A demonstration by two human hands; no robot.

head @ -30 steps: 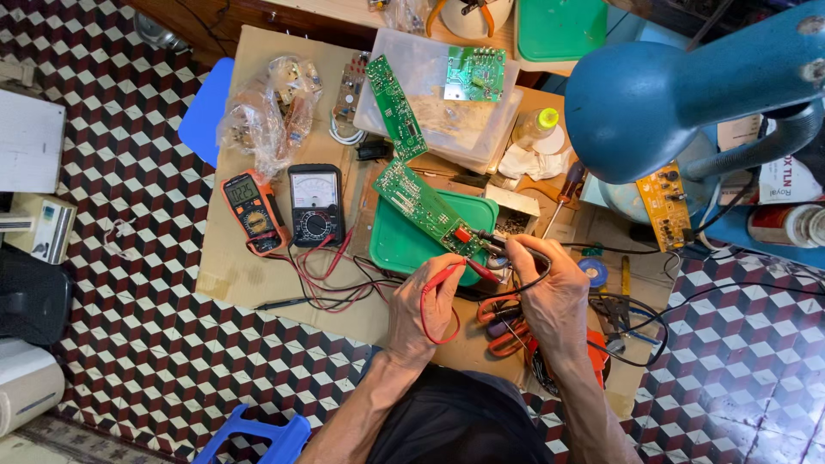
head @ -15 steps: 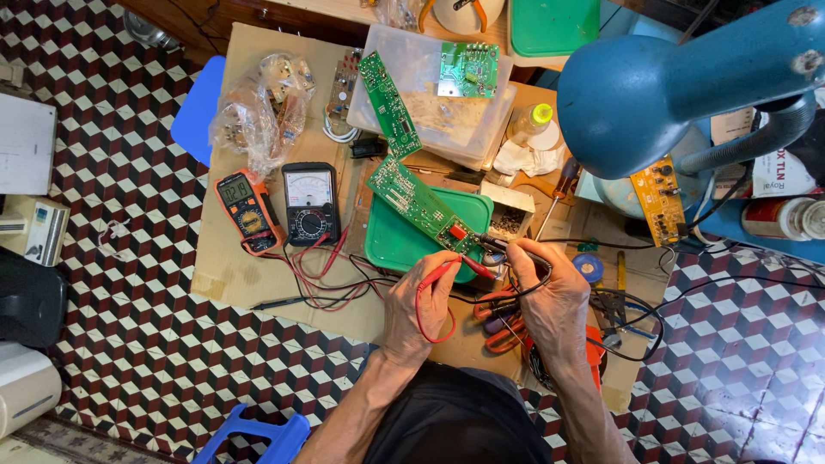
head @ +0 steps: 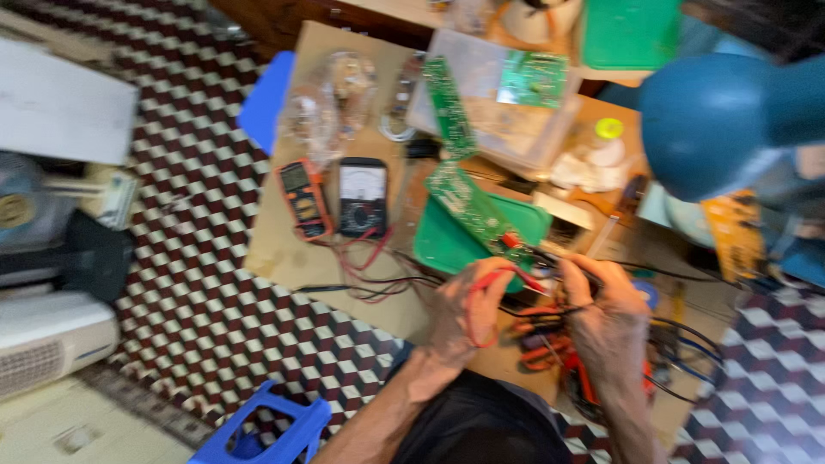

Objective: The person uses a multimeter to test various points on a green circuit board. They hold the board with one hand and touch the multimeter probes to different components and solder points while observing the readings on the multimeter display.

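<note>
My left hand grips a red test probe whose tip reaches toward the near end of a long green circuit board. The board lies slanted over a green tray. My right hand pinches a black probe lead beside the same end of the board. Red and black wires run left to an orange digital multimeter and a black analogue meter on the cardboard-covered bench. The picture is blurred.
A big blue lamp head hangs at the upper right. A clear box with another green board sits behind. Pliers with orange handles lie between my hands. A blue stool stands on the chequered floor; white appliances stand far left.
The view has swung and blurred, so the bench sits further right and lower. Both hands stay at the board's near end with the probes.
</note>
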